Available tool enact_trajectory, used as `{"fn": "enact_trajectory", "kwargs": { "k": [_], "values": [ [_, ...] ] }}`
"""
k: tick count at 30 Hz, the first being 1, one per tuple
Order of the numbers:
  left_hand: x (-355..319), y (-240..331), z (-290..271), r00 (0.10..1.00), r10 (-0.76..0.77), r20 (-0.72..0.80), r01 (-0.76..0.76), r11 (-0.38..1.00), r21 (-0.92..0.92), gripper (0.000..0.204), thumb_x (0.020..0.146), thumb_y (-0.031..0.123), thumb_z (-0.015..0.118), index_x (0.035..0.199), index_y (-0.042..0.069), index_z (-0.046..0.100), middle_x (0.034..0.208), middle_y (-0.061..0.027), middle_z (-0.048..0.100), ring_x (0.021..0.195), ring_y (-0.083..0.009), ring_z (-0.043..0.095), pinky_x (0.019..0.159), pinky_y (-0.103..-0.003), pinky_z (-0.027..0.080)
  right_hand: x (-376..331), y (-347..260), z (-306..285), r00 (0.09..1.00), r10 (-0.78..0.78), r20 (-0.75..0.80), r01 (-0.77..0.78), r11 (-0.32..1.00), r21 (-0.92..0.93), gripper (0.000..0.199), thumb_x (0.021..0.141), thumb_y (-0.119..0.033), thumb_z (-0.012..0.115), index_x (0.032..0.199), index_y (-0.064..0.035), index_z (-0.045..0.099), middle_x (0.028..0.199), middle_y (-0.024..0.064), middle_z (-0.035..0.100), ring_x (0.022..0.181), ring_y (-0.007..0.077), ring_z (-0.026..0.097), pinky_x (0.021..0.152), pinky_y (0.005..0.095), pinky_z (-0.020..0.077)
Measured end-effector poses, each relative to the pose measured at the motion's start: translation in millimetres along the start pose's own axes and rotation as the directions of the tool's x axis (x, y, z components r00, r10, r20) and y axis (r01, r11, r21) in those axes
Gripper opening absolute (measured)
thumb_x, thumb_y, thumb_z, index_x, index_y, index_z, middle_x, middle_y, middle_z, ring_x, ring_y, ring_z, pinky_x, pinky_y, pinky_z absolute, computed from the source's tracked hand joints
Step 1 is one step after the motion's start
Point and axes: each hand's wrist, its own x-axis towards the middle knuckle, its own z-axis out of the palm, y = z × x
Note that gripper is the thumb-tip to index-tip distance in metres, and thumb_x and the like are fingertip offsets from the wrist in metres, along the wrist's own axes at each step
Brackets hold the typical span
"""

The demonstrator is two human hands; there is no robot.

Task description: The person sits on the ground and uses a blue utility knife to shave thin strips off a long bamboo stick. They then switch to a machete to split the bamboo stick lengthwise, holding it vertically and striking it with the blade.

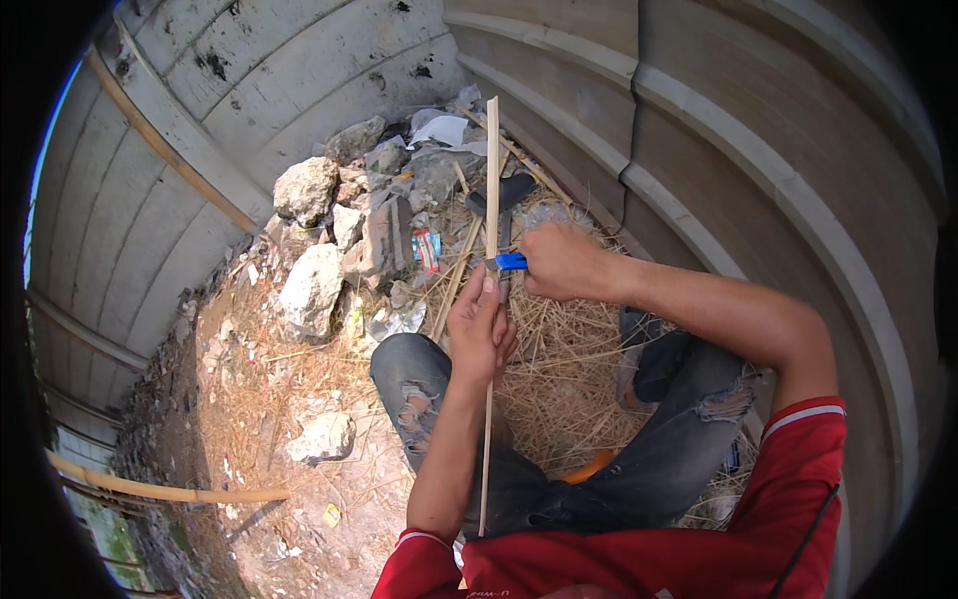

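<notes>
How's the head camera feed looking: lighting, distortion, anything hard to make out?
Head view: fisheye bends the ribbed wall at right; the ground at left is brightly lit, with a shadow near the pole; left hand, right hand and pale strip look fairly sharp; detail where the blue tool meets the strip is too small to judge.

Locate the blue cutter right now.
In the head view, the blue cutter sits just right of centre, in the right hand, its blade at the pale strip by the left hand.
</notes>
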Motion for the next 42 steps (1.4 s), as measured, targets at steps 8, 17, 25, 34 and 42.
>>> {"fn": "enact_trajectory", "kwargs": {
  "k": [8, 17, 25, 34, 42],
  "values": [
    [-33, 3, 0, 0.992, -0.112, 0.06, 0.117, 0.989, -0.088, 0.05, 0.108, 0.025, 0.048, 0.153, 0.005, 0.037, 0.051, 0.0058, 0.034, 0.036, -0.0042, 0.026, 0.035, -0.022, 0.025, 51, 45, -17, 0.963, 0.203, -0.179, -0.214, 0.976, -0.045, 0.021, 0.07, -0.012, 0.065, 0.078, 0.007, 0.069, 0.083, 0.0309, 0.068, 0.085, 0.048, 0.069, 0.078, 0.0538, 0.0556],
    [-110, -42, -28, 0.966, -0.163, 0.203, 0.148, 0.985, 0.086, 0.052, 0.108, 0.02, 0.047, 0.155, 0.004, 0.032, 0.054, 0.0053, 0.038, 0.039, -0.003, 0.031, 0.04, -0.02, 0.028, 38, 189, -53, 0.722, 0.541, -0.431, -0.556, 0.825, 0.106, 0.026, 0.075, -0.017, 0.064, 0.076, 0.0081, 0.068, 0.084, 0.0312, 0.067, 0.084, 0.0448, 0.068, 0.076, 0.0505, 0.0537],
    [-56, -5, -31, 0.979, -0.147, 0.142, 0.184, 0.936, -0.299, 0.049, 0.111, 0.035, 0.034, 0.155, 0.012, 0.03, 0.05, 0.0055, 0.031, 0.03, -0.0047, 0.027, 0.028, -0.02, 0.025, 13, 48, -41, 0.985, 0.142, -0.1, -0.134, 0.987, 0.088, 0.019, 0.07, -0.012, 0.063, 0.072, 0.0069, 0.067, 0.069, 0.0301, 0.063, 0.074, 0.0458, 0.066, 0.07, 0.0515, 0.0544],
    [-43, -10, -2, 0.962, -0.198, 0.189, 0.267, 0.832, -0.486, 0.048, 0.111, 0.039, 0.03, 0.154, 0.016, 0.033, 0.051, 0.0054, 0.03, 0.031, -0.0061, 0.025, 0.029, -0.021, 0.024, 10, 16, -10, 0.997, 0.059, -0.045, -0.063, 0.995, -0.077, 0.023, 0.07, -0.015, 0.068, 0.081, 0.0048, 0.07, 0.078, 0.0296, 0.067, 0.082, 0.0482, 0.068, 0.073, 0.0535, 0.0559],
    [-109, -62, -3, 0.969, -0.143, 0.201, 0.143, 0.99, 0.013, 0.052, 0.108, 0.019, 0.048, 0.156, 0.004, 0.032, 0.054, 0.0058, 0.035, 0.04, -0.0031, 0.032, 0.039, -0.021, 0.028, 32, 160, -49, 0.772, 0.509, -0.38, -0.504, 0.855, 0.122, 0.026, 0.07, -0.014, 0.063, 0.076, 0.0099, 0.069, 0.077, 0.0312, 0.067, 0.079, 0.0455, 0.069, 0.077, 0.0503, 0.0557]
  ]
}}
